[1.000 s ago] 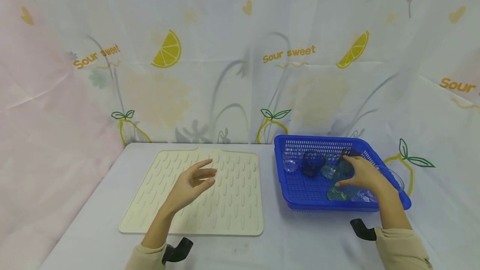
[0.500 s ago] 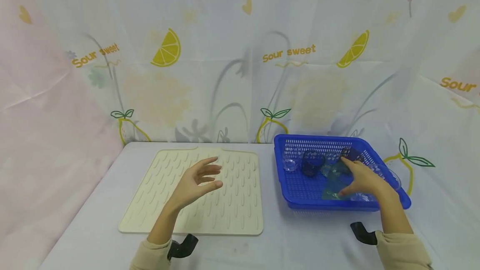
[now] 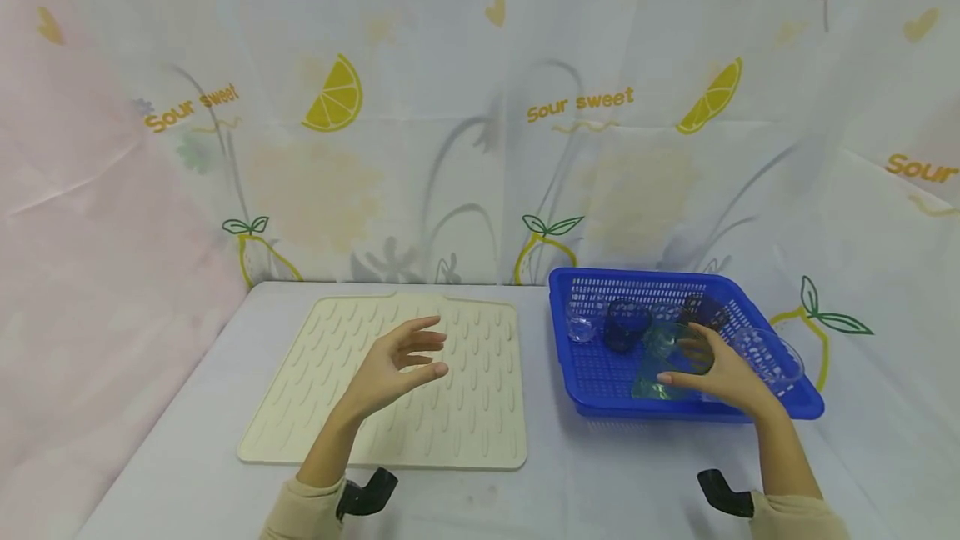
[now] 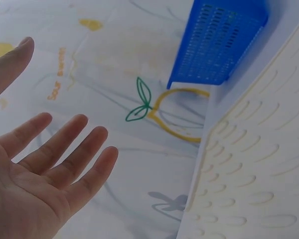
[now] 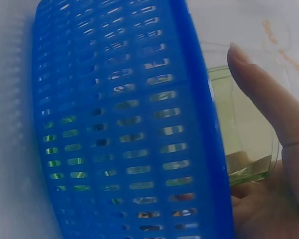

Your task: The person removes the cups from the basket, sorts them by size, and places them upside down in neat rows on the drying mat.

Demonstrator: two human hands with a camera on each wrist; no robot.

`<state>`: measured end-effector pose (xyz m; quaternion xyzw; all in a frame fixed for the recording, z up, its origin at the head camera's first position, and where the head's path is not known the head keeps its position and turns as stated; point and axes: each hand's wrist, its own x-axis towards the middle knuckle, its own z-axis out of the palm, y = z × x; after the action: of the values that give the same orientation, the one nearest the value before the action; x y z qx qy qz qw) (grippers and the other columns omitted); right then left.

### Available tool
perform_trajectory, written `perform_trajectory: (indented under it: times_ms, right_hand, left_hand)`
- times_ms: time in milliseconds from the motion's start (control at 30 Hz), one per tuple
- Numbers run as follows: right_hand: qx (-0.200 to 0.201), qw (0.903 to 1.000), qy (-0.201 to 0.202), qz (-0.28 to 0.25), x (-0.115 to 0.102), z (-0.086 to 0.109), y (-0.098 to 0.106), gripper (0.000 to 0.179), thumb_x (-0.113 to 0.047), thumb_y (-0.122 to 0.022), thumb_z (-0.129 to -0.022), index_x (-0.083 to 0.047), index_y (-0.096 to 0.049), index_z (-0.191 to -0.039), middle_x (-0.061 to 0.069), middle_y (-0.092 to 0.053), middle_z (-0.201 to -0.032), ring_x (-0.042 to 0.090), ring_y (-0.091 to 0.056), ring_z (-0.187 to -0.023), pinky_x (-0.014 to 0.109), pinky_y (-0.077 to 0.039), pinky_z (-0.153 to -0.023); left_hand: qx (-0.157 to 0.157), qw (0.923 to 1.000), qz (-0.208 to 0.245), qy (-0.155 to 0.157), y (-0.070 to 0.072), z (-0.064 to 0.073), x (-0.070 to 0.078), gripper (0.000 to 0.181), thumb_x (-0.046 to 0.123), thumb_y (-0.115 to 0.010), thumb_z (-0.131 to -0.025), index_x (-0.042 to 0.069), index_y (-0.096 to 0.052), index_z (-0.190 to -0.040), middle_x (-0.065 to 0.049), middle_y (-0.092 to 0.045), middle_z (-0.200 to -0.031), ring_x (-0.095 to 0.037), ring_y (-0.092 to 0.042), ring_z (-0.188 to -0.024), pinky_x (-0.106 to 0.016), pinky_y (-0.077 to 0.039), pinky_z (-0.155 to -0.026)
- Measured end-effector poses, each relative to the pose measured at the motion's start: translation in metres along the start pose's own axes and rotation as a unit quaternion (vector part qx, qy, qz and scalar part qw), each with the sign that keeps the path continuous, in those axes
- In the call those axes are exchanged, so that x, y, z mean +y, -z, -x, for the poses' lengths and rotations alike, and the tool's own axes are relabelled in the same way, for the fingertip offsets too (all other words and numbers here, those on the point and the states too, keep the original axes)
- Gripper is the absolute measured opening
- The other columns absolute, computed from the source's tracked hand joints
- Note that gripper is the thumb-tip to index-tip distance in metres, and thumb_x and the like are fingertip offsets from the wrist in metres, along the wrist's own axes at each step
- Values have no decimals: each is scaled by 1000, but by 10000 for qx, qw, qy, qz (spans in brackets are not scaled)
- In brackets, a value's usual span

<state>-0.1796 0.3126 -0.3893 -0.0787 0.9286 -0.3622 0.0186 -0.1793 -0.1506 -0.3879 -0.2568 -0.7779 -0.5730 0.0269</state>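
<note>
My right hand (image 3: pixel 723 373) is inside the front right part of the blue basket (image 3: pixel 622 415). It grips a pale green glass (image 3: pixel 652 382), the thumb on the near side and the fingers seen through the glass from behind. In the right wrist view the green glass (image 5: pixel 246 129) shows past the basket's rim, between thumb and fingers; the basket wall (image 5: pixel 119 114) hides its lower part. Over the cream ridged drying mat (image 3: pixel 480 407), my left hand (image 3: pixel 390 369) hovers with relaxed, spread fingers and holds nothing. The left wrist view shows its bare palm (image 4: pixel 40 194).
Several other glasses sit in the basket: a small clear one (image 3: pixel 581 327), a dark blue one (image 3: pixel 626 327), a brownish one (image 3: pixel 705 312) and a clear one (image 3: pixel 780 357) leaning over the right rim. A printed cloth (image 3: pixel 420 173) hangs behind the white table (image 3: pixel 555 490).
My right hand has closed around the green glass, which has shifted slightly left in the basket. My left hand has drifted a little right over the mat.
</note>
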Motion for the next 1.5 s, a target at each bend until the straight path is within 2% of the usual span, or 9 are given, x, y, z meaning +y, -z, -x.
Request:
perform_trajectory:
  times_ms: [400,533,667,833,967,1033,1133,1267,1500]
  right_hand:
    - [545,9959,353,-632,4,-1,-10,89,-20,-79,-77,8,-24,-141,33,-43,-134,49,-43,-121,61,-45,-93]
    - [792,9923,497,-810,-11,-4,-6,89,-17,-78,-78,5,-22,-143,27,-45,-135,40,-46,-122,30,-48,-98]
    - [995,9869,746,-1025,-31,-8,2,89,-11,-77,-78,2,-21,-145,25,-45,-135,19,-49,-120,3,-41,-90]
    - [1002,9839,779,-1259,-52,-12,12,87,-10,-75,-81,-2,-19,-147,24,-43,-137,24,-47,-123,5,-42,-90]
    - [981,9777,929,-1608,-62,-12,15,82,-8,-73,-82,-6,-23,-147,13,-47,-137,5,-49,-119,7,-44,-90]
    - [987,9706,1140,-1876,-67,-11,16,80,-4,-72,-82,-6,-24,-146,2,-51,-133,-4,-49,-114,7,-45,-90]
    - [960,9539,1556,-2380,-74,-11,15,77,6,-69,-81,-4,-27,-145,-9,-54,-127,-3,-52,-113,8,-45,-90]
    - [829,9284,2044,-2991,-86,-12,12,75,17,-65,-77,-4,-33,-142,-7,-58,-124,4,-54,-113,12,-46,-92]
    - [666,9203,2287,-3103,-104,-15,4,76,19,-66,-74,-4,-37,-141,-2,-60,-121,9,-58,-110,17,-52,-89]
  left_hand:
    - [-15,10000,39,-79,-1,2,2,59,10,-71,-83,3,-45,-135,-21,-59,-121,-36,-58,-110,-47,-52,-91]
    - [-10,9998,69,-166,-2,0,4,59,10,-72,-83,3,-46,-135,-20,-59,-121,-35,-58,-111,-46,-52,-91]
    - [-26,9996,84,-261,-3,-3,6,59,9,-72,-83,4,-46,-135,-20,-59,-121,-35,-58,-111,-42,-53,-91]
    - [-59,9994,129,-309,-5,-5,9,59,9,-72,-83,4,-45,-136,-20,-59,-122,-35,-58,-111,-40,-53,-91]
    - [-49,9993,150,-332,-5,-6,10,60,9,-72,-83,3,-45,-136,-20,-59,-121,-35,-58,-111,-41,-53,-91]
    - [-41,9993,164,-348,-5,-6,11,60,8,-72,-83,3,-45,-136,-21,-59,-121,-36,-58,-111,-42,-53,-91]
    - [-31,9991,192,-367,-5,-8,13,59,8,-72,-83,2,-45,-135,-22,-58,-121,-38,-58,-110,-45,-52,-91]
    - [-8,9990,239,-386,-8,-10,14,58,6,-71,-82,3,-46,-135,-21,-59,-120,-40,-58,-109,-44,-53,-91]
    - [-12,9987,280,-414,-14,-15,17,59,7,-72,-82,4,-46,-135,-19,-60,-119,-35,-59,-110,-42,-53,-91]
